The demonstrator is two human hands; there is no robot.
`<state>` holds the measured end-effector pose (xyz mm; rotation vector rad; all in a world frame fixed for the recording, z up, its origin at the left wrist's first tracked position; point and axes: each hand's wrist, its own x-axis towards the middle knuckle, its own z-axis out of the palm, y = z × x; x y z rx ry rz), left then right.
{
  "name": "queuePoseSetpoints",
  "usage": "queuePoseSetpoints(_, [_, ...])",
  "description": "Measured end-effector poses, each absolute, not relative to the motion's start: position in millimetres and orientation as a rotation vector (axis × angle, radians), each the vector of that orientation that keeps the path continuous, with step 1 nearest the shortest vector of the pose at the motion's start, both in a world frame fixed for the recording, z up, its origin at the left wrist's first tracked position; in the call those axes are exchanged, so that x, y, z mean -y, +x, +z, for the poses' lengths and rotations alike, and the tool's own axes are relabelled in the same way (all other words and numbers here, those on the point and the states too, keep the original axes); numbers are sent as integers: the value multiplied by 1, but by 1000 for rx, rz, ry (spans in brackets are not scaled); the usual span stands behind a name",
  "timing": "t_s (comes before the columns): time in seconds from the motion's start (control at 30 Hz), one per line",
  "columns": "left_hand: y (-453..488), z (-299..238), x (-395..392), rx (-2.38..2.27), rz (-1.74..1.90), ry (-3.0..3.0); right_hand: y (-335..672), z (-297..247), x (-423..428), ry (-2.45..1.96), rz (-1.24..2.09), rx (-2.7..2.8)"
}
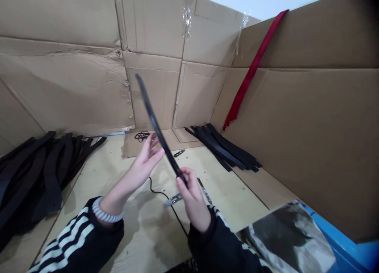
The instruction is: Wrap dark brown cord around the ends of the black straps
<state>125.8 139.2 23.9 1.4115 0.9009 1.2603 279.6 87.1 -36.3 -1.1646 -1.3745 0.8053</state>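
Black jacket sleeves cover both arms. The left sleeve (85, 237) carries three white stripes, and the right sleeve (216, 241) shows white stripes too. A coiled white band (107, 210) circles the left wrist; the left hand (145, 158) and right hand (192, 198) are bare.

A head-worn camera looks forward and down over left hand (146, 158) and right hand (192, 198).

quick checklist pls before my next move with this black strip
Long flat black strap held by right hand: ok, pinched near its lower end.
Left hand on the strap: cannot tell, its fingers sit right beside it.
Silver metal thread snips within reach: ok, lying on the pale board below the hands.
Thin black cord away from the hands: not ok, it runs under the right forearm.
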Motion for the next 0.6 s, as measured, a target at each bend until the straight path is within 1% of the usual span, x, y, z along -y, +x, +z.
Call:
queuePoseSetpoints(0.07, [131, 32, -132, -815, 1362, 1220, 266, -31, -74, -1124, 877, 1563])
queuePoseSetpoints(0.13, [124, 38, -129, -749, 1449, 1100, 264, -30, -75, -1095, 864, 1773])
queuePoseSetpoints(0.3, [86, 54, -124, -715, 1568, 1024, 283, -57, -108, -1283, 608, 2083])
queuePoseSetpoints(0.4, [62, 63, -119, -789, 1590, 1133, 298, -79, -118, -1320, 522, 2268])
queuePoseSetpoints(0.47, [50, 60, -120, -980, 1509, 1346, 306, -90, -116, -1312, 487, 2383])
queuePoseSetpoints(0.5, [45, 54, -124, -1121, 1413, 1497, 310, -93, -114, -1311, 465, 2419])
queuePoseSetpoints(0.57, [40, 35, -134, -1439, 1098, 1827, 313, -99, -109, -1319, 402, 2445])
queuePoseSetpoints(0.6, [39, 23, -142, -1492, 958, 1914, 314, -102, -107, -1325, 368, 2444])
